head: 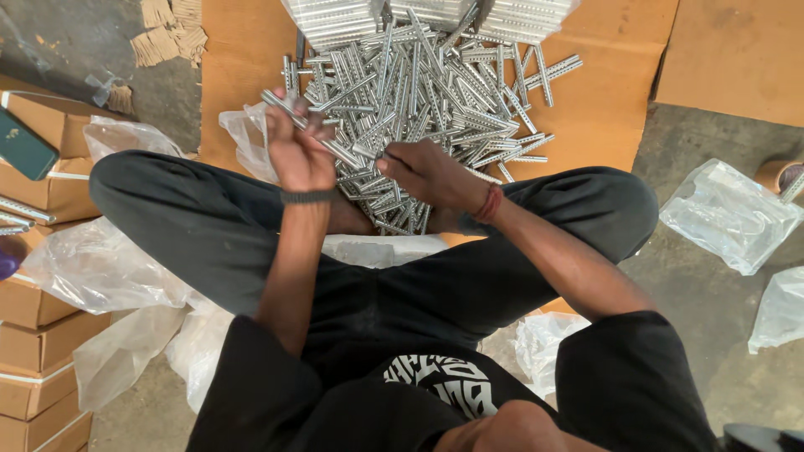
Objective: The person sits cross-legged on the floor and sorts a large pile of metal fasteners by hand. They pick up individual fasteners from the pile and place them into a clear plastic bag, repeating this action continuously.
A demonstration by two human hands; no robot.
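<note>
Left hand [297, 155] grips a bundle of metal strips [306, 125], long axis slanting up-left; right hand [427, 172], fingers curled, pinches strips in the pile [435, 92] just ahead on the cardboard sheet [620, 84].

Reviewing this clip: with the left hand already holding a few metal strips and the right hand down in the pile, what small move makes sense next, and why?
Probably the right hand lifts one more strip from the pile of metal strips and passes it to the left hand, which already grips a small bundle.

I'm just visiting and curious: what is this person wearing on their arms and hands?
No gloves: both hands are bare. The left hand has a dark woven band at the wrist; the right hand has a reddish thread band. Short black sleeves leave the forearms uncovered.
</note>
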